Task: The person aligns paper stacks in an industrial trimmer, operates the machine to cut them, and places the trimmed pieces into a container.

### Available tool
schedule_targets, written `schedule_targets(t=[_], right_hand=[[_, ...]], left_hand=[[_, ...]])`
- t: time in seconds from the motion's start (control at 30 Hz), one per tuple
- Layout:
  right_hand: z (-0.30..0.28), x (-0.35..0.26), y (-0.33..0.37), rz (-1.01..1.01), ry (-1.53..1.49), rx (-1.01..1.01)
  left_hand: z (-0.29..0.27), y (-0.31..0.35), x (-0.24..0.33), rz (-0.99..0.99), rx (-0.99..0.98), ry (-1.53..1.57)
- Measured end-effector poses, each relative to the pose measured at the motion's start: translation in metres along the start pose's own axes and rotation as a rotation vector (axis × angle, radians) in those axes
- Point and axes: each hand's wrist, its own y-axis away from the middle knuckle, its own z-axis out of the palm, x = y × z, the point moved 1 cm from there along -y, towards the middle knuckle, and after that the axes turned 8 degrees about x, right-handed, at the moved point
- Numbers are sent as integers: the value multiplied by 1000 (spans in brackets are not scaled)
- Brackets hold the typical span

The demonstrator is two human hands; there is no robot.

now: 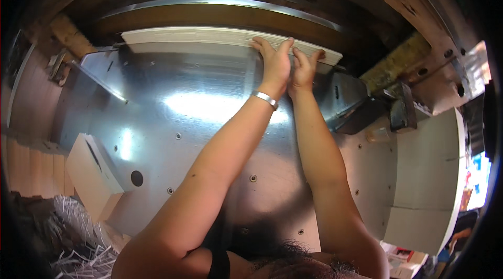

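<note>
1. Cream paper stack (183, 36), long and low, lies along the far side of your metal tabletop (149, 137), right by the foot of a dark beam (225, 15)
2. Your left hand (274, 64) and right hand (303, 73) meet its front edge close together, right of its middle; both are open with fingers spread, gripping nothing, though whether every fingertip touches you cannot tell from this angle
3. If you are squaring that edge, as it seems, set your palms further apart and push evenly, because pressure at one spot could skew the sheets
4. Treat the beam as a pinch risk and leave your fingertips on the near side of it
5. Beside the black block (348, 95) sits what looks like a small translucent tub (379, 133); its contents are too unclear to name
6. Paper shreds (78, 226) heap at your lower left; you cannot see any bin round them
</note>
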Motion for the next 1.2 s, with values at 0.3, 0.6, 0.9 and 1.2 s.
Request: schedule_targets(t=[0.3,0.6,0.9,1.2], right_hand=[[10,-19,11,117,-23,-38],[6,-28,10,131,-100,-101],[14,-19,16,107,-49,-28],[23,-38,25,139,-30,-45]], left_hand=[[-63,-50,38,33,276,23],[-64,-49,41,26,171,73],[-104,-83,72,18,550,81],[-131,-138,103,-91,725,111]])
